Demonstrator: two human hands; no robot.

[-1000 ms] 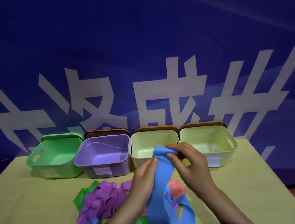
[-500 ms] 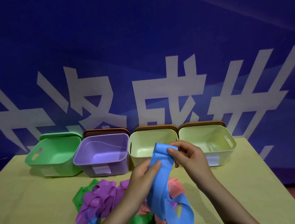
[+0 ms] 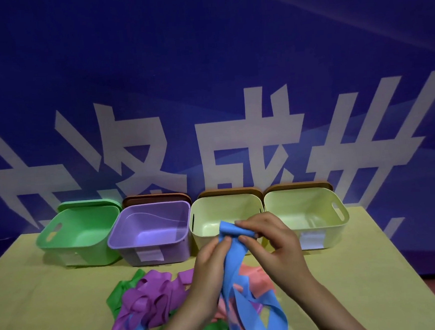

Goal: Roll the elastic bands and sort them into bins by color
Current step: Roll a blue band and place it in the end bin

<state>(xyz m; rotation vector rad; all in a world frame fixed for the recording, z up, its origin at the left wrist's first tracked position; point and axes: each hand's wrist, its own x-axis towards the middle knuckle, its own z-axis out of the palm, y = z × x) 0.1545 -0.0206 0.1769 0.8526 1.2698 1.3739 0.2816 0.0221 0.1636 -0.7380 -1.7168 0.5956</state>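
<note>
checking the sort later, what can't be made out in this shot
Head view:
- Labels on the purple bin and right cream bin: too blurred to read.
- Band pile: lower part cut off by the frame edge and covered by both arms.
- Blue band top end: partly covered by right hand.

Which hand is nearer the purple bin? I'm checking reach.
Left. The left hand holds the blue band just right of the purple bin; the right hand is farther right.
</note>
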